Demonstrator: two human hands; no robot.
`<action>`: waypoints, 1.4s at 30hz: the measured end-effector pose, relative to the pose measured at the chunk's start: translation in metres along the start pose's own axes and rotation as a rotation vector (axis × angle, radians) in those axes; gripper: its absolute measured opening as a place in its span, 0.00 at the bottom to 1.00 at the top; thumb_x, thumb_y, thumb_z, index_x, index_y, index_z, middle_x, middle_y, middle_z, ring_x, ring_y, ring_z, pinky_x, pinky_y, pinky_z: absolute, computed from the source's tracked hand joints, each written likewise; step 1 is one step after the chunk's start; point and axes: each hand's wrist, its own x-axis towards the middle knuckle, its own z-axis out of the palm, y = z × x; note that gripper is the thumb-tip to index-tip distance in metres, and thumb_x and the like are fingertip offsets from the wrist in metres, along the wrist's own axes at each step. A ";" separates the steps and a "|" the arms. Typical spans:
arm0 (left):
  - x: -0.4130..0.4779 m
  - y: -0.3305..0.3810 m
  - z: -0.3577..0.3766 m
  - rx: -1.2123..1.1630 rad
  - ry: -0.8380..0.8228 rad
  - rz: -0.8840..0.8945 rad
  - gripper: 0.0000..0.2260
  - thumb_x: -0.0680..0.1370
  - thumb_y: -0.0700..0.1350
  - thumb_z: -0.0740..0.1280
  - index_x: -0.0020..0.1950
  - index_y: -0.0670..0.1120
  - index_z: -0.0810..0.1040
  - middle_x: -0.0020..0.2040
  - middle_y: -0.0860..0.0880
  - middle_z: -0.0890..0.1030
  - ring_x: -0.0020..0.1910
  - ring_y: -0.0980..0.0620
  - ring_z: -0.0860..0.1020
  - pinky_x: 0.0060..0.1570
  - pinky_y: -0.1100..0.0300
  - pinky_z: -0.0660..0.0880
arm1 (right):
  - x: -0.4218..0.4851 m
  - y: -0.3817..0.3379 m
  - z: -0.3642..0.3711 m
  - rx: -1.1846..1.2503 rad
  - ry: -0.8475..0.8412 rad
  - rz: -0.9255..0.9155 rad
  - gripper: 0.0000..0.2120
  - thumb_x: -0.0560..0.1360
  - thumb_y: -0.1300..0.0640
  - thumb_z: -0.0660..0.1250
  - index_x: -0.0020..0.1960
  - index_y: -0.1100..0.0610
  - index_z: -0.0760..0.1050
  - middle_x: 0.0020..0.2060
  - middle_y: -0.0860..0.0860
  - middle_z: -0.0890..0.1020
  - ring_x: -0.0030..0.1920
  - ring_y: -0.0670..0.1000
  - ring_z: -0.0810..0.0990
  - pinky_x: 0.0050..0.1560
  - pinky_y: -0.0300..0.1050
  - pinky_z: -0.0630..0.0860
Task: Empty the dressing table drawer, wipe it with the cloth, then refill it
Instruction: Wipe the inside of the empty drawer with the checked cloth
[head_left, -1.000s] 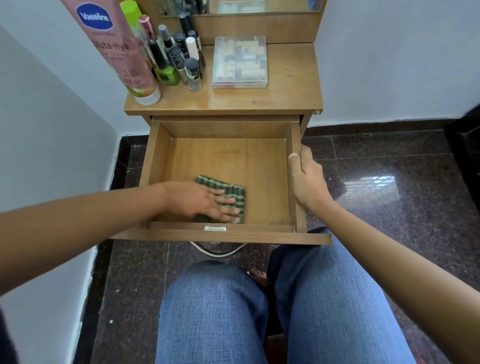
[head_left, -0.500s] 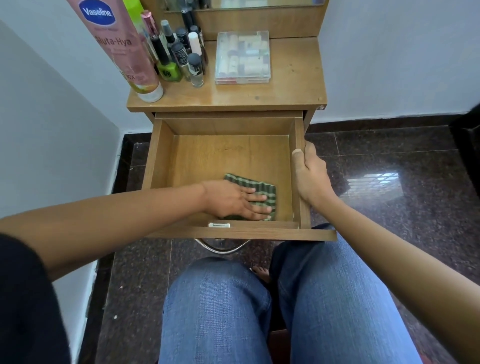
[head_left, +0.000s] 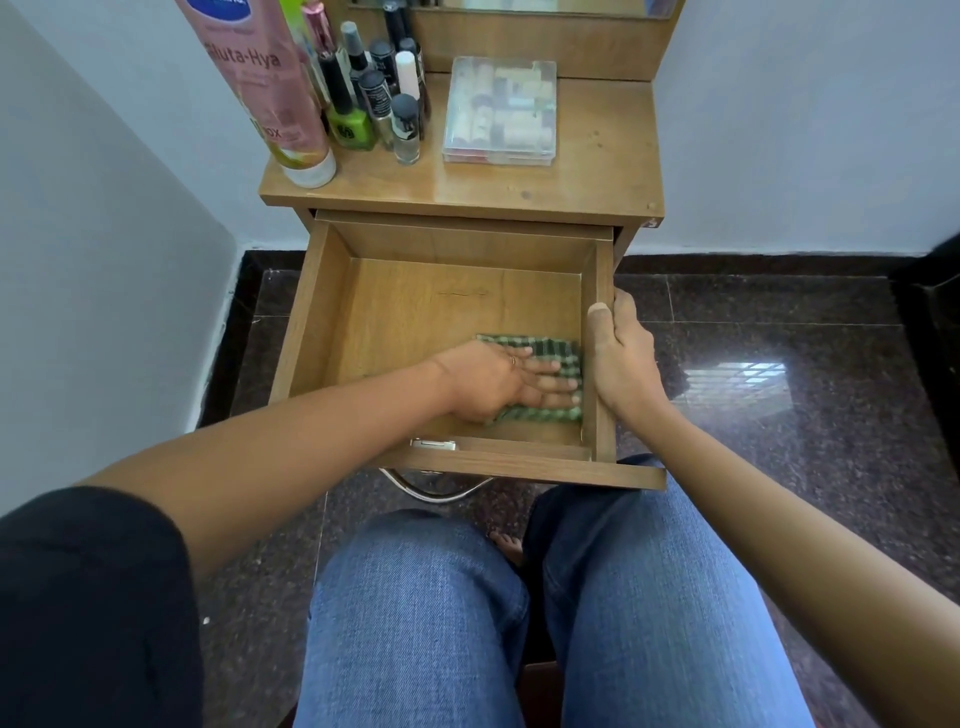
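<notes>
While our left hand (head_left: 498, 379) presses the cloth (head_left: 543, 345) flat-fingered into the front-right corner of the drawer (head_left: 322, 312), our right hand (head_left: 621, 358) grips its side wall. We judge the cloth limp (bunches easily): hold under a spread palm.

Cloth (head_left: 540, 349) in drawer's (head_left: 322, 306) front-right corner, bottles (head_left: 374, 98) on tabletop (head_left: 597, 171) behind.

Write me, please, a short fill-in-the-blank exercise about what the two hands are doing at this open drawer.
The left hand presses flat on a ____ checked cloth inside the open wooden drawer.
The right hand grips the drawer's ____ side wall.
On the wooden tabletop, the clear plastic box stands to the right of the tall ____ lotion bottle.
Missing words: green; right; pink.
</notes>
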 end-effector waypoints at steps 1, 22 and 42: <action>0.002 -0.004 -0.003 0.009 0.017 -0.050 0.33 0.79 0.35 0.55 0.78 0.58 0.46 0.74 0.62 0.43 0.78 0.57 0.46 0.77 0.56 0.47 | 0.000 0.000 0.000 0.009 0.001 0.005 0.17 0.81 0.49 0.51 0.66 0.54 0.67 0.46 0.45 0.78 0.44 0.40 0.75 0.40 0.35 0.68; 0.076 -0.002 -0.033 -0.227 0.281 -0.836 0.27 0.83 0.37 0.50 0.81 0.49 0.47 0.81 0.54 0.49 0.78 0.51 0.53 0.69 0.51 0.64 | -0.002 -0.003 -0.001 -0.023 0.000 0.024 0.16 0.82 0.48 0.50 0.67 0.51 0.65 0.42 0.43 0.76 0.42 0.42 0.74 0.36 0.37 0.65; 0.059 -0.022 -0.025 -0.011 0.180 -0.613 0.31 0.82 0.41 0.55 0.80 0.48 0.42 0.81 0.52 0.43 0.79 0.54 0.50 0.71 0.50 0.65 | -0.001 0.001 0.002 -0.037 0.014 0.020 0.19 0.82 0.48 0.49 0.70 0.54 0.63 0.43 0.49 0.79 0.41 0.44 0.76 0.35 0.39 0.67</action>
